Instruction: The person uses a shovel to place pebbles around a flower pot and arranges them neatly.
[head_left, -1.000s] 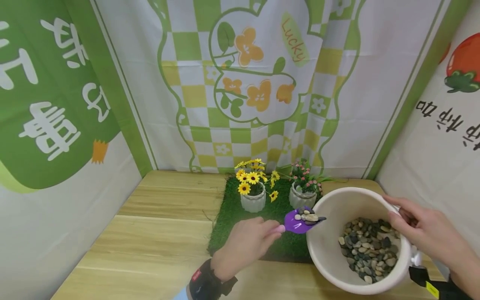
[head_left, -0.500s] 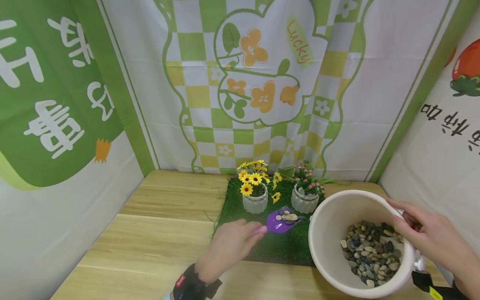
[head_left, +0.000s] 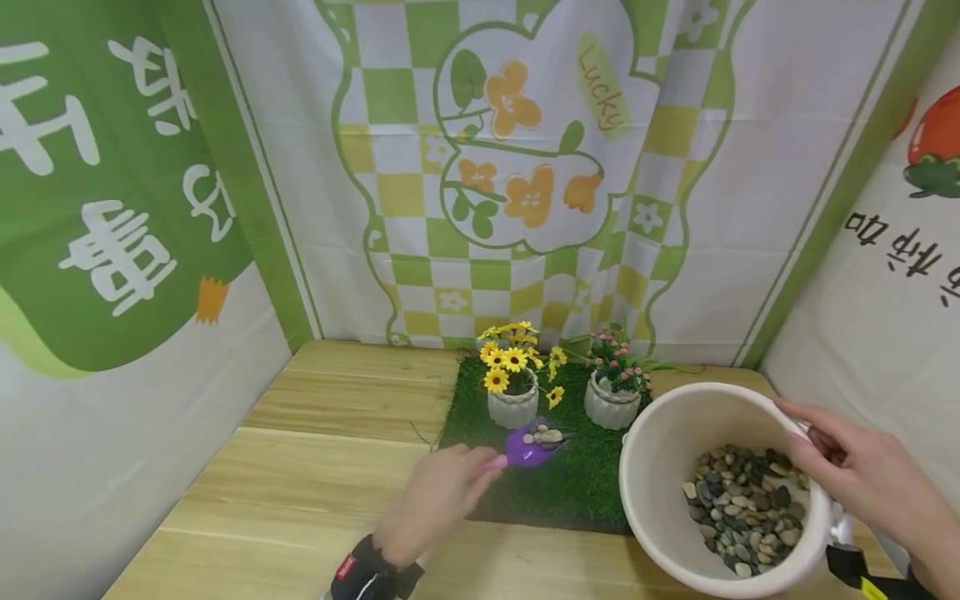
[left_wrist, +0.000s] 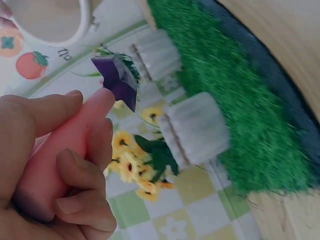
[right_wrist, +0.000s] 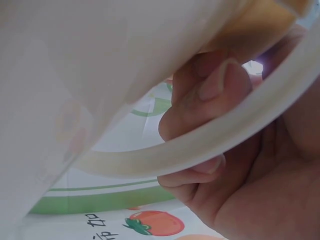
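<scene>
My left hand (head_left: 435,500) grips the pink handle (left_wrist: 65,150) of a small toy shovel with a purple blade (head_left: 527,447). Several pebbles (head_left: 546,435) lie on that blade, which is over the artificial grass mat (head_left: 577,492) in front of the yellow flower pot. On the right, my right hand (head_left: 862,467) holds the rim of a cream bucket (head_left: 652,492) that tilts toward me. Many grey and tan pebbles (head_left: 742,508) cover its bottom. In the right wrist view, fingers (right_wrist: 215,95) curl by the bucket's pale handle (right_wrist: 165,160).
A white pot with yellow flowers (head_left: 513,408) and another with pink flowers (head_left: 611,404) stand on the back of the mat. The wooden table (head_left: 300,492) extends to the left. Printed cloth (head_left: 510,275) hangs behind and on both sides.
My left hand has moved left, away from the bucket, carrying the shovel with its pebbles over the mat. My right hand stays on the bucket. The view has shifted slightly.
</scene>
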